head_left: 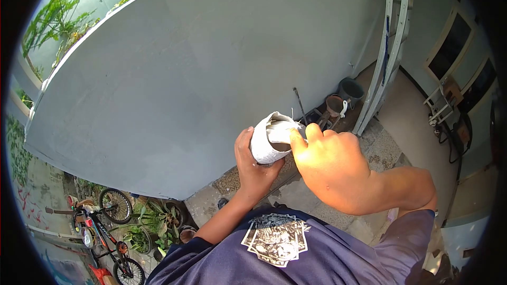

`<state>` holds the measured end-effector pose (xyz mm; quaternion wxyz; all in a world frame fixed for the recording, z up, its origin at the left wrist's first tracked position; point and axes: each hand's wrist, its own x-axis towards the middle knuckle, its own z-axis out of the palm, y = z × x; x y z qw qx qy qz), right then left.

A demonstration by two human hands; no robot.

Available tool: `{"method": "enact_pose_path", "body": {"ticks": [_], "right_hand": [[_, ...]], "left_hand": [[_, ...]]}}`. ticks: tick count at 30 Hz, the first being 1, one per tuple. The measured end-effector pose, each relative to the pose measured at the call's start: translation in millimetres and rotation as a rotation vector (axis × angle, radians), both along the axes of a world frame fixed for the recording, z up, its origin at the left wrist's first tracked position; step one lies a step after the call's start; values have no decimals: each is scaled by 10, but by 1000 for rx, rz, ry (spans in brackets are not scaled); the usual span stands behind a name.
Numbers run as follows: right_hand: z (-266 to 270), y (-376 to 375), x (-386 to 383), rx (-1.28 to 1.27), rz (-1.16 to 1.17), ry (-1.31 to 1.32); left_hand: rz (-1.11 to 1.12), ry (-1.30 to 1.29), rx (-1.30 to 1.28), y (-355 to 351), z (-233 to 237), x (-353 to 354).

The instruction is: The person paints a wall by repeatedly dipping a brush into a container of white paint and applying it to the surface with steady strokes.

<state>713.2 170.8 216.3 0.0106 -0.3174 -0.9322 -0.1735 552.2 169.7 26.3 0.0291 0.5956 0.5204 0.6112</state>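
My left hand [252, 166] is wrapped around a white paint-caked cup [260, 145], which is tilted so that its mouth faces right. A white-coated paintbrush [280, 133] lies inside the cup's mouth, its broad end against the inner side. Curled into a fist, my right hand [330, 161] grips the brush at the rim. Most of its handle is hidden by my fingers. Both hands are in front of my chest, before the grey wall [200, 63].
A metal ladder [393, 47] leans at the right. Plant pots and a dark bucket [350, 91] stand at the wall's foot, near a thin dark rod [299, 103]. At lower left are a bicycle [119, 250] and potted plants [140, 237]. A small chair-like frame [441, 103] stands far right.
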Motion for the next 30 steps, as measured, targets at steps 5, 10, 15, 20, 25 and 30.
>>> {"method": "enact_pose_path", "body": {"ticks": [5,10,15,20,25,30], "right_hand": [[-83,58,52,-20,12,159],[-75,68,107,-21,23,335],[-83,63,144,-11,40,407],[-62,75,198,-5,73,437],[28,51,249,-65,65,419],[108,23,326,-106,38,386]], "left_hand": [[67,-57,42,40,33,-86],[85,-14,55,46,89,-156],[75,7,78,53,124,-172],[59,64,73,54,118,-226],[6,114,68,50,99,-312],[-50,201,96,60,32,-423]]}}
